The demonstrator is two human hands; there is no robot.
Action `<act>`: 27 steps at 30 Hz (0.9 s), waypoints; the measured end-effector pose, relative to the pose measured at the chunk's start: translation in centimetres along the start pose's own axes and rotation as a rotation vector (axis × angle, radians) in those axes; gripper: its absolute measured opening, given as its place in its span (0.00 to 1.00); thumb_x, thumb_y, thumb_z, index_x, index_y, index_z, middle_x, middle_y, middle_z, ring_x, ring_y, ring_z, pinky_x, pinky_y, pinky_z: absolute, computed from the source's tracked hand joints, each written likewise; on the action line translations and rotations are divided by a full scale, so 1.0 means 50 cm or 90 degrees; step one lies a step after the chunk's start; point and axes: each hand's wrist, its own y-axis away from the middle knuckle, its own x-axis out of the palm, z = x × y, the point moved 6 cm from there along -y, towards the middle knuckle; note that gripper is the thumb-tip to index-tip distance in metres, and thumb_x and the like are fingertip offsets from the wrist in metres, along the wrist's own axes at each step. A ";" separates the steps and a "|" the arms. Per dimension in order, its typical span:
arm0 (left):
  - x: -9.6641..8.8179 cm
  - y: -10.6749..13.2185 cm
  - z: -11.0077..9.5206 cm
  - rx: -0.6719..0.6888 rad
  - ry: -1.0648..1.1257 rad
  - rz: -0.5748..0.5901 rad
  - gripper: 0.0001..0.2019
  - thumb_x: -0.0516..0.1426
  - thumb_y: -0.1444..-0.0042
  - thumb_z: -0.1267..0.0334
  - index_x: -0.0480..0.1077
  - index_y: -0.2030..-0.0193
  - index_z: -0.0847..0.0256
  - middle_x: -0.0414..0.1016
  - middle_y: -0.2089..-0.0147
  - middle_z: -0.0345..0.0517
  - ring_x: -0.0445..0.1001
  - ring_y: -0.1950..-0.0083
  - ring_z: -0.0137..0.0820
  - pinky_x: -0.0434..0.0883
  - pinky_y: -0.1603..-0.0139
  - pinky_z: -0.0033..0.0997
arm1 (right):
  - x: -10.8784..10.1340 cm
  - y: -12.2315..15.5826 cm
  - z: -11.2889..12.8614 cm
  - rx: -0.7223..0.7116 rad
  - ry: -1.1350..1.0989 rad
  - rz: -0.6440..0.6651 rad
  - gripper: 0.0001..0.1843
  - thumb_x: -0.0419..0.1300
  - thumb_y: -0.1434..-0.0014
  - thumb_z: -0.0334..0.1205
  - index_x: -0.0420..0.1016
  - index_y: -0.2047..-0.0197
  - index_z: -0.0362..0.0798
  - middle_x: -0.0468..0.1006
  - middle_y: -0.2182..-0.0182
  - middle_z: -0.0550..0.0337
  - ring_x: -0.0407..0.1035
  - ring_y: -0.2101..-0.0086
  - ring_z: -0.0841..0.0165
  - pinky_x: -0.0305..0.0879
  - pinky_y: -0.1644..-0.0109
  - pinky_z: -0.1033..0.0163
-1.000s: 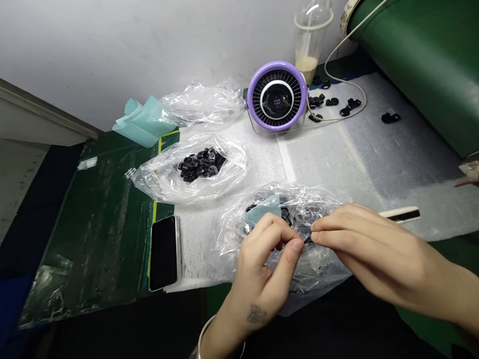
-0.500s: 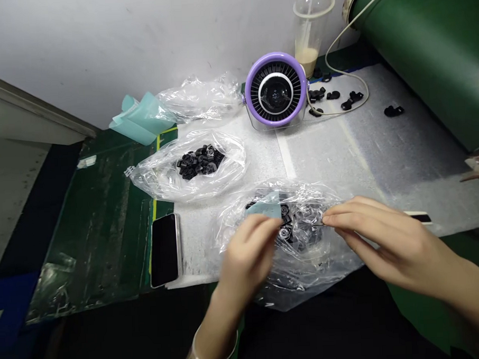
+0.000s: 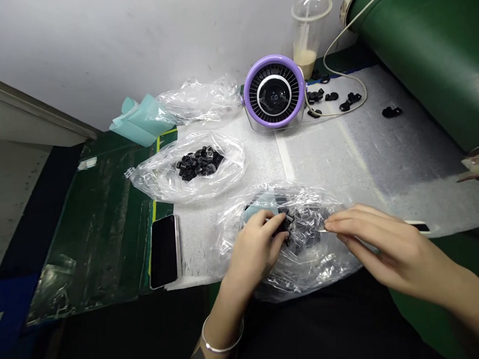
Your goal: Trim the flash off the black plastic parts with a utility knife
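Observation:
A clear plastic bag of small black moulded parts lies before me at the table's front edge. My left hand reaches into its mouth, thumb and forefinger closed about one of the black parts, which they largely hide. Beside those fingers a pale blue-green sheet rests in the bag. My right hand, to the right of the bag, pinches a slim tool. A thin metallic tip shows at its fingertips and a white-and-black end behind the hand; the exact kind is unclear.
Another clear bag holding black parts is at left-centre, above a phone. A purple fan and a plastic cup stand at the back. Loose black parts and a white cable lie near the green roller.
My left hand has come down among the black parts, its fingers now about one of them. My right hand has dropped slightly with the slim tool.

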 end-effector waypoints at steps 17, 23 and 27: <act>-0.024 0.059 -0.075 -0.118 1.062 -0.024 0.08 0.68 0.37 0.58 0.84 0.59 0.60 0.86 0.62 0.50 0.83 0.71 0.29 0.78 0.77 0.18 | 0.016 -0.027 0.039 0.090 -0.259 -0.127 0.18 0.65 0.37 0.26 0.70 0.47 0.52 0.77 0.56 0.59 0.76 0.55 0.70 0.76 0.53 0.71; -0.039 0.069 -0.074 -0.084 0.925 -0.090 0.06 0.67 0.37 0.60 0.83 0.58 0.59 0.86 0.61 0.49 0.84 0.69 0.32 0.79 0.77 0.22 | 0.031 -0.044 0.038 0.150 -0.374 -0.151 0.17 0.68 0.38 0.27 0.72 0.50 0.54 0.79 0.57 0.60 0.79 0.55 0.69 0.79 0.53 0.69; -0.077 0.082 -0.072 0.030 0.624 -0.236 0.09 0.66 0.37 0.68 0.84 0.52 0.54 0.83 0.49 0.52 0.84 0.55 0.37 0.84 0.64 0.30 | 0.027 -0.048 0.040 0.140 -0.394 -0.161 0.17 0.69 0.39 0.27 0.74 0.51 0.54 0.81 0.57 0.59 0.80 0.55 0.67 0.80 0.54 0.67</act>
